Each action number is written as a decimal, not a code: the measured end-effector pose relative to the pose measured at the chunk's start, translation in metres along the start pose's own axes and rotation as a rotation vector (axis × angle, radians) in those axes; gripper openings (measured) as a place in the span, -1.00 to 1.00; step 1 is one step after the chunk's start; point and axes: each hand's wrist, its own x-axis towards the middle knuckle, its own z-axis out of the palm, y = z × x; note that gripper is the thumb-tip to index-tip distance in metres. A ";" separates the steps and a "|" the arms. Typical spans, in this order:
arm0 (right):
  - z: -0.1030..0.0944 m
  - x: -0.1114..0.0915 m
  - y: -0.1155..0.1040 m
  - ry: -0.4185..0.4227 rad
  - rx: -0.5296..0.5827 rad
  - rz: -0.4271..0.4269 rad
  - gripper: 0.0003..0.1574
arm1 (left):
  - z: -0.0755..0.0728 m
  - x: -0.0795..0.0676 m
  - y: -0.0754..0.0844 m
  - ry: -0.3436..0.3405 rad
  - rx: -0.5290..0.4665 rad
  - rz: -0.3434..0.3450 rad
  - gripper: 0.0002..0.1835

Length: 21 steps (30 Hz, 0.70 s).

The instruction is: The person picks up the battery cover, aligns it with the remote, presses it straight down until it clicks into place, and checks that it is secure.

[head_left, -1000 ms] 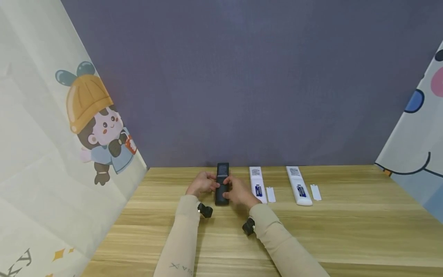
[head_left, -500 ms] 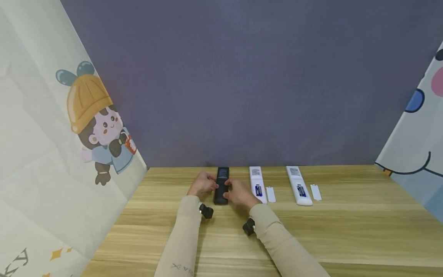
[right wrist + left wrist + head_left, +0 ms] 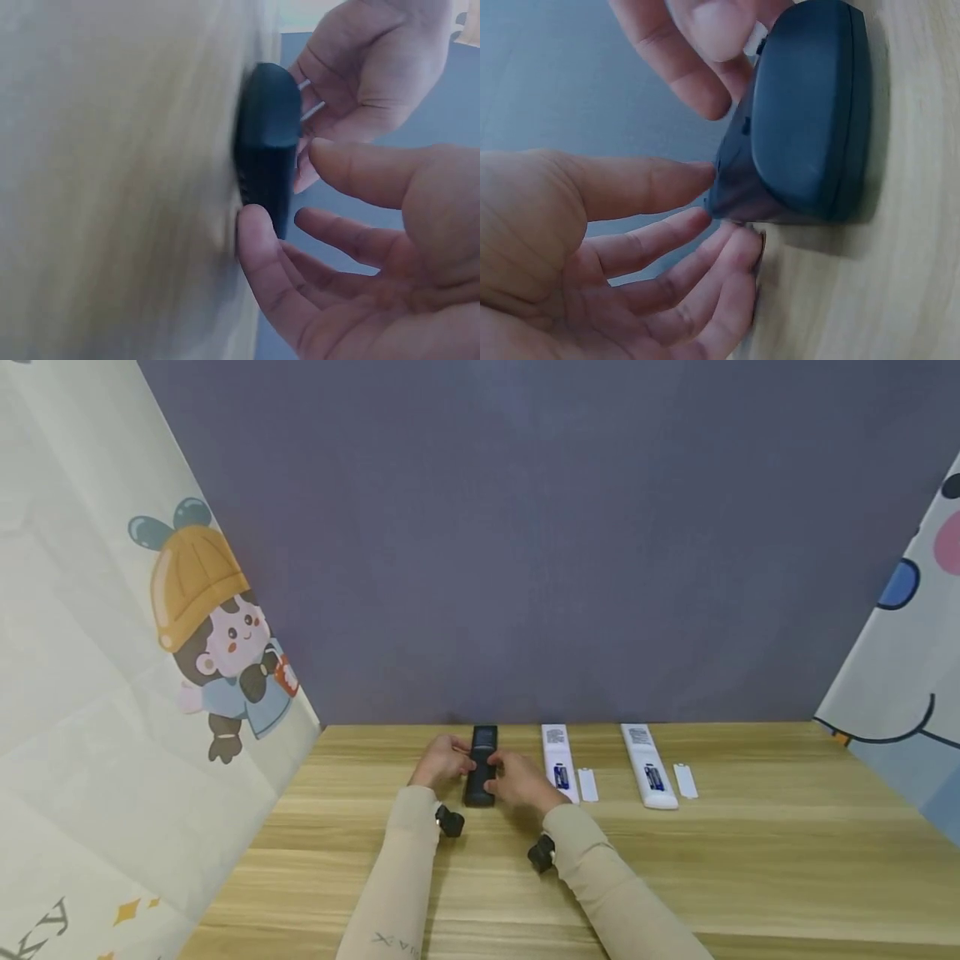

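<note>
A black remote control [image 3: 481, 787] lies back side up on the wooden table, its long side pointing away from me. My left hand [image 3: 442, 761] grips its left edge, thumb on the upper face and fingers along the side, as the left wrist view shows. From the right, my right hand [image 3: 521, 781] holds the same remote with thumb and fingertips at its edge. To the right lie two white remotes, the nearer one [image 3: 557, 752] and the farther one [image 3: 640, 756], both with battery compartments uncovered and blue batteries inside.
Beside each white remote lies a white battery cover, one [image 3: 588, 785] at the nearer remote and another [image 3: 685, 781] at the farther. A dark grey partition [image 3: 525, 568] stands along the table's back edge. Printed white sheets [image 3: 75, 652] flank the sides.
The black remote has come down and slightly toward me, so it now lies flatter on the table. Both hands have stayed on it, the left shifting slightly right.
</note>
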 end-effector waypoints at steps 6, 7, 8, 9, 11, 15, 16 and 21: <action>-0.021 0.000 0.002 0.018 0.088 -0.013 -0.43 | 0.000 -0.003 0.014 0.116 0.024 0.075 -0.66; -0.026 0.000 0.002 0.033 0.088 -0.022 -0.45 | 0.001 -0.003 0.017 0.136 0.017 0.097 -0.68; -0.032 -0.001 0.003 0.052 0.092 -0.035 -0.48 | 0.001 -0.004 0.021 0.151 0.011 0.119 -0.71; -0.039 -0.002 0.003 0.068 0.107 -0.043 -0.51 | 0.002 -0.005 0.024 0.165 0.015 0.144 -0.74; -0.053 -0.006 0.005 0.104 0.130 -0.062 -0.60 | 0.006 -0.006 0.030 0.183 0.026 0.187 -0.80; -0.079 -0.017 0.015 0.176 0.116 -0.072 -0.77 | 0.018 -0.010 0.040 0.196 0.061 0.254 -0.85; -0.084 -0.020 0.020 0.184 0.092 -0.067 -0.79 | 0.022 -0.011 0.041 0.198 0.069 0.260 -0.86; -0.097 -0.030 0.049 0.156 -0.034 -0.053 -0.83 | 0.037 -0.015 0.051 0.205 0.112 0.256 -0.91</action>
